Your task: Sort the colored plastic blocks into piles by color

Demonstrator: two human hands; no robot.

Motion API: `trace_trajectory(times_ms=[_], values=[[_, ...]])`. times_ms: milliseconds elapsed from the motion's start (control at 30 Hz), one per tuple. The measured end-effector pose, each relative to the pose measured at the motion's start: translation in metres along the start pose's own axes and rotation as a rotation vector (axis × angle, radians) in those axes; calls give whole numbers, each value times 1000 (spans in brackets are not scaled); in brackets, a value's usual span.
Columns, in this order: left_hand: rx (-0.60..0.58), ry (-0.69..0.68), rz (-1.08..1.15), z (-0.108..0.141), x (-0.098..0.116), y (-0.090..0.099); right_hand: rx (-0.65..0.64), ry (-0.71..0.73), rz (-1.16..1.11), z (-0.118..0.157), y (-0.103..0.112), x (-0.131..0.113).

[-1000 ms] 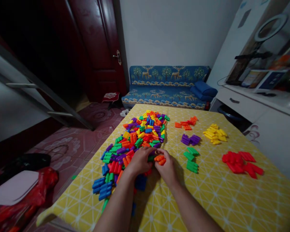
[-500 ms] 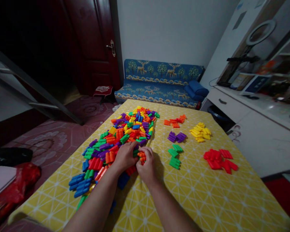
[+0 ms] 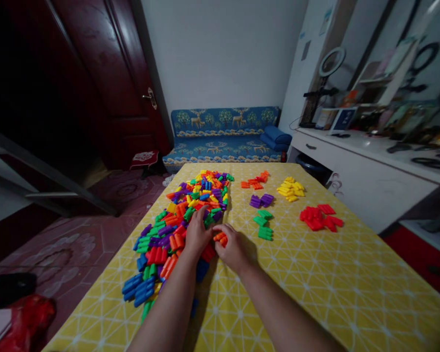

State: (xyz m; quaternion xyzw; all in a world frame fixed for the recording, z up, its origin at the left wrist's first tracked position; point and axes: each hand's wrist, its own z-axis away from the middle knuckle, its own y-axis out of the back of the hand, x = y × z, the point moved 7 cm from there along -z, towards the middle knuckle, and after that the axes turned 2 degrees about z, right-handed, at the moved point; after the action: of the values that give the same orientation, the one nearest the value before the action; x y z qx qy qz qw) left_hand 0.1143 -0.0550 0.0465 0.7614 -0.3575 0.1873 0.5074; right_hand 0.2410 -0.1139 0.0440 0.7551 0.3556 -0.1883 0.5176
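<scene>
My right hand [image 3: 232, 244] is closed round orange blocks [image 3: 220, 238] at the right edge of a big mixed pile [image 3: 161, 230] of coloured plastic blocks. Just left of it, my left hand [image 3: 198, 230] rests on the pile with its fingers apart, near green and purple blocks; no block shows in its grip. Right of the pile lie small groups of one colour each: orange blocks [image 3: 255, 183], purple blocks [image 3: 261, 200], green blocks [image 3: 264, 226], yellow blocks [image 3: 290, 189] and red blocks [image 3: 317, 218].
The blocks lie on a table with a yellow patterned cloth [image 3: 297, 293]. Behind it stands a blue sofa [image 3: 223, 146]. A white dresser [image 3: 370, 181] is at the right, a small stool [image 3: 145, 159] and a metal ladder frame [image 3: 55, 181] at the left.
The camera view has swung to the right. My left hand's fingers have spread and moved slightly away from my right hand, which still holds the orange blocks.
</scene>
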Motion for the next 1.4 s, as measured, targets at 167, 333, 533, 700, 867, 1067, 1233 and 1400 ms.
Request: trace_trajectory(times_ms=[167,333,533,700,867,1067,1233,1400], values=[[28,-20,44,1,-1,1,-79,75,302,13,11,-11],[74,-62,103,-1,-1,3,-112,114,429,15,15,-14],[100,-159,165,-3,4,4,-189,155,361,17,18,-24],[204,-87,183,-3,-2,14,-178,129,232,20,24,-32],[236,-57,374,-6,-4,17,-146,-51,116,20,15,-14],[173,135,695,-7,-11,7,72,37,-22,8,23,2],[131,269,849,-6,-14,-2,9,155,-82,5,38,-1],[159,249,851,-5,-9,0,-304,294,193,20,19,-23]])
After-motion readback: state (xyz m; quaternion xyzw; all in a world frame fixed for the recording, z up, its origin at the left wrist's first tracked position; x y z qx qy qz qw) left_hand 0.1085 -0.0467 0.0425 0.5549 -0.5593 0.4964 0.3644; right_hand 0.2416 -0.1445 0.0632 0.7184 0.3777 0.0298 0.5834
